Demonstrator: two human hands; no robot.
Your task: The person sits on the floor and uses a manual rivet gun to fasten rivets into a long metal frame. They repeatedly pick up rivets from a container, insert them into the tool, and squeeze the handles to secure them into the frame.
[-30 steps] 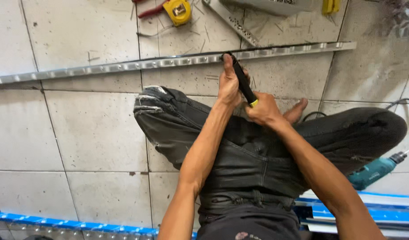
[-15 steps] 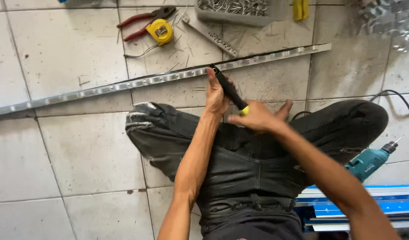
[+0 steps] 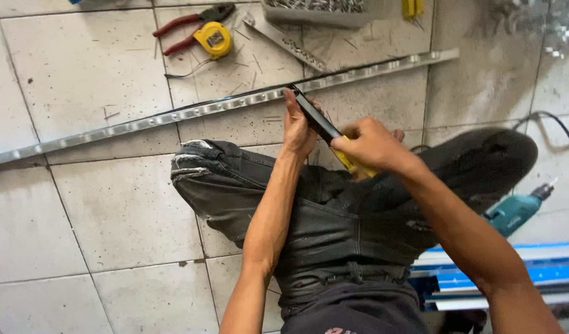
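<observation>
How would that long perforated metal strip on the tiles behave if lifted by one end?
The metal strip looks thin and very long, so it would probably sag and wobble. Lying flat-sided on the tiles, it seems unlikely to roll. It probably weighs little.

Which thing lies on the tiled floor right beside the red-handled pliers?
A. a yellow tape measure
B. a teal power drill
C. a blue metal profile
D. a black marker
A: the yellow tape measure touches the handles of the red-handled pliers at the top of the view, while the teal power drill lies far off by the person's leg.
</observation>
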